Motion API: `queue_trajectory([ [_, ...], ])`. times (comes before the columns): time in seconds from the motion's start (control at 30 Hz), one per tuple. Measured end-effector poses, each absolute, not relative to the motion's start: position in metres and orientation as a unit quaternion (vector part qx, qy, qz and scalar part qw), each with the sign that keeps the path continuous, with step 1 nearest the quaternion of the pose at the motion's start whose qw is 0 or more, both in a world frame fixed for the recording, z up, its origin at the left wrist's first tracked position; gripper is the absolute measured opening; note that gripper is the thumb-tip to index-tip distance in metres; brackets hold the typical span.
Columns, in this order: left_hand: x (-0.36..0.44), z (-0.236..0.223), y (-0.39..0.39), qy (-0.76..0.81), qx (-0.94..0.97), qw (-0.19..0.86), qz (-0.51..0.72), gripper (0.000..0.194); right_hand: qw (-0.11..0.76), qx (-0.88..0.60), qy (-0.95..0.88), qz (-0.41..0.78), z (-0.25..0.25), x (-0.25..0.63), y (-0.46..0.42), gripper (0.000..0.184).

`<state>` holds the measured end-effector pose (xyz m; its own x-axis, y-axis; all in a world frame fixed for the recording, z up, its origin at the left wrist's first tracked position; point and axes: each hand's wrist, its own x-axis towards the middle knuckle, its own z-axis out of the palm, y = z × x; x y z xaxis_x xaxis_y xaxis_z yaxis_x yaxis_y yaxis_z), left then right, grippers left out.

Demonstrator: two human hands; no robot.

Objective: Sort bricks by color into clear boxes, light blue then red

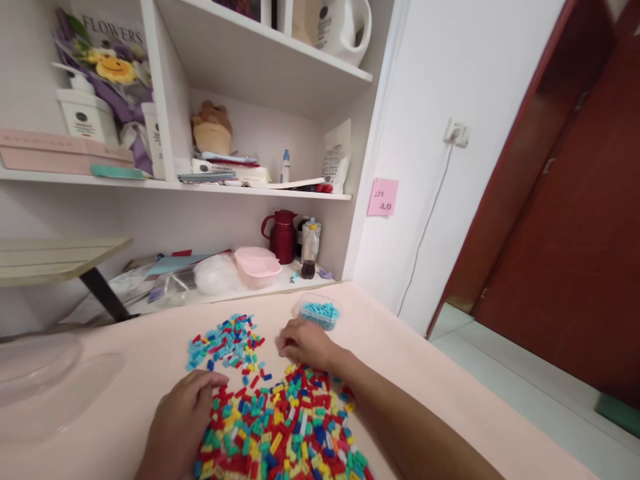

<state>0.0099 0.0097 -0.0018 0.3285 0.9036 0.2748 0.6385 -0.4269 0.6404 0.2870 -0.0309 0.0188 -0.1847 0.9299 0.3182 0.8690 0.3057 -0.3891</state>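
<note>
Left hand: the left hand is resting at the left edge of the big brick pile, fingers bent and close together; I cannot tell whether they are pinching a brick.
Right hand: the right hand is curling its fingers downward at the pile's far edge; its fingertips are blurring, so I cannot tell what they are holding.
Brick piles: the big one, in mixed colours, is lying between the arms and running off the bottom edge, the right forearm covering part of it; the small brick pile, mostly light blue, is lying beyond the left hand.
Clear tub: just beyond the right hand, the clear tub is holding light blue bricks, its near left corner hiding behind that hand.
Table: the pale pink table is supporting everything; clear plasticware at left is fading into it, cut off by the edge.
Shelf: the white shelf is standing behind; below it a bottle is holding dark liquid, beside a red jug and a pink box.
Room: a pink note is sticking to the wall; a red-brown door is filling the right.
</note>
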Motion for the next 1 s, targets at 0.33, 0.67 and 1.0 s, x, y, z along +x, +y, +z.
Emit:
queue_trajectory([
  [0.33, 0.01, -0.005, 0.01, 0.486, 0.785, 0.219, 0.314, 0.034, 0.432, -0.67, -0.587, -0.144, 0.043, 0.312, -0.037, 0.022],
  [0.67, 0.009, -0.002, 0.005, 0.479, 0.789, 0.217, 0.318, 0.033, 0.554, -0.62, -0.554, -0.045, 0.036, 0.311, -0.032, 0.027],
  [1.0, 0.012, -0.001, 0.003, 0.475, 0.791, 0.221, 0.317, 0.033, 0.452, -0.619, -0.642, 0.003, 0.017, 0.281, -0.03, 0.033],
])
